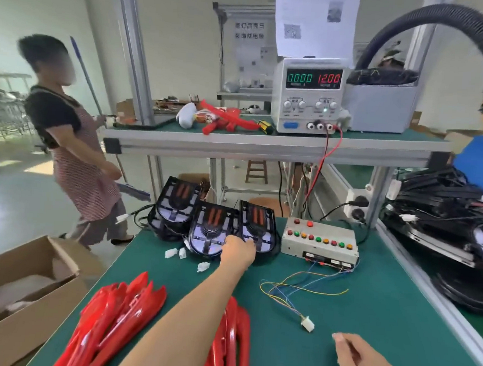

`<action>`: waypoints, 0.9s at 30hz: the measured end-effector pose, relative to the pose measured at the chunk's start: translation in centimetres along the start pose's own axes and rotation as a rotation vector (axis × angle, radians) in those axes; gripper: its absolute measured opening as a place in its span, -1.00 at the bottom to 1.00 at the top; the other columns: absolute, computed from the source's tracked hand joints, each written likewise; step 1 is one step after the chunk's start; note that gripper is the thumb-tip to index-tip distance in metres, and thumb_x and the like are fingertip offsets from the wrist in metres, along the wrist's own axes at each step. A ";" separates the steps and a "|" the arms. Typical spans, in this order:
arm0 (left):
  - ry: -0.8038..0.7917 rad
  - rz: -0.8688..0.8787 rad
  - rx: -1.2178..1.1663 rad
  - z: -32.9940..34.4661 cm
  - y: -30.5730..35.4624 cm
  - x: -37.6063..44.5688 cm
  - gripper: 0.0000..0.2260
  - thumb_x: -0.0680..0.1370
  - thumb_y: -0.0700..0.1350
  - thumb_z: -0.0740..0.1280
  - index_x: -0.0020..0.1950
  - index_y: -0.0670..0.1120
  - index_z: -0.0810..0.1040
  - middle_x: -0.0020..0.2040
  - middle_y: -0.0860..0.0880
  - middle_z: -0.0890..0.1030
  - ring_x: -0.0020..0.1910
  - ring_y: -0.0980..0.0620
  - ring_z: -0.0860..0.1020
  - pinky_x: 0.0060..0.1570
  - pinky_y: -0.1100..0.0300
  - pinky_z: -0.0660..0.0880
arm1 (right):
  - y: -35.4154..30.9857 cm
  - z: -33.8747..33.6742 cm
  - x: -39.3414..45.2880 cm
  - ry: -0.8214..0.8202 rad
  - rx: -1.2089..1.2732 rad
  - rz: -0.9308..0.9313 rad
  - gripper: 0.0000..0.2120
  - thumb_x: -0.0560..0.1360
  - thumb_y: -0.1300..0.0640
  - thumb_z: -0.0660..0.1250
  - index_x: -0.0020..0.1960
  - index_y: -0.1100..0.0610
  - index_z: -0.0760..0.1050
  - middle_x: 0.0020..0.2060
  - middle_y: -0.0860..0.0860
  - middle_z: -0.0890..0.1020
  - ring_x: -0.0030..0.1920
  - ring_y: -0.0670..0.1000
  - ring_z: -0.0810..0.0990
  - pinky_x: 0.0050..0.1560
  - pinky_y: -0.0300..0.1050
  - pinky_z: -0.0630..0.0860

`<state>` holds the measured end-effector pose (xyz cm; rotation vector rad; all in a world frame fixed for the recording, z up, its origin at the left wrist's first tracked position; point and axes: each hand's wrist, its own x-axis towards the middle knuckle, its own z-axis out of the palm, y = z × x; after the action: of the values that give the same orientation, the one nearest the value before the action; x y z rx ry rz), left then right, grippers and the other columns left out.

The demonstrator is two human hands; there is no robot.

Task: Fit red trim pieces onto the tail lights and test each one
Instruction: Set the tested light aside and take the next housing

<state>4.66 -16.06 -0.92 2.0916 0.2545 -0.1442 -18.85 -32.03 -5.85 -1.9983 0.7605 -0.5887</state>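
Left hand (pixel 238 252) reaching onto tail lights (pixel 214 231), grip unclear; right hand (pixel 362 357) loosely curled, empty; cardboard box (pixel 18 305) far left holding pale packing.

2 bare forearms, no sleeves; hands ungloved, no rings.

Three black tail lights (pixel 214 231) (propped upright) at the mat's far edge, glossy red trim pieces (pixel 121 316) heaped nearer

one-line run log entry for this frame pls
left hand: reaching onto tail lights | right hand: idle, holding nothing | red trim pieces: piled, unfitted | test connector: unplugged
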 end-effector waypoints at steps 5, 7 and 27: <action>0.011 -0.086 -0.220 0.6 0.0 1.5 -0.69 0.60 -0.22 0.28 0.28 -0.31 0.31 0.31 -0.29 0.46 0.14 -0.29 0.56 0.15 -0.17 0.60 | 0.3 0.3 0.1 0.039 0.016 -0.036 -0.66 0.43 0.30 0.53 -0.41 -0.03 0.60 -0.58 -0.03 0.53 -0.40 0.04 0.63 -0.28 -0.37 0.44; 0.001 -0.101 -0.238 0.5 -0.2 1.5 -0.75 0.58 -0.30 0.27 0.22 -0.28 0.31 0.25 -0.28 0.47 -0.03 -0.20 0.56 0.09 -0.16 0.63 | 0.2 0.4 0.1 0.042 0.010 -0.040 -0.66 0.42 0.31 0.53 -0.42 -0.03 0.60 -0.58 -0.01 0.54 -0.45 0.05 0.60 -0.27 -0.36 0.44; -0.136 0.797 0.312 -11.3 5.2 -6.5 -0.78 0.73 -0.02 0.12 0.16 0.01 0.55 -0.08 0.07 0.59 -0.04 0.00 0.54 -0.13 0.19 0.38 | -1.4 -2.0 -1.4 0.122 0.238 -0.161 -0.74 0.56 0.32 0.40 -0.03 -0.03 0.68 -0.10 -0.03 0.66 -0.09 -0.24 0.57 -0.17 -0.51 0.41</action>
<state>-0.46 -9.67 10.54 2.3180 -0.7241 0.1646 -20.78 -31.65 -3.82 -1.8252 0.5745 -0.8616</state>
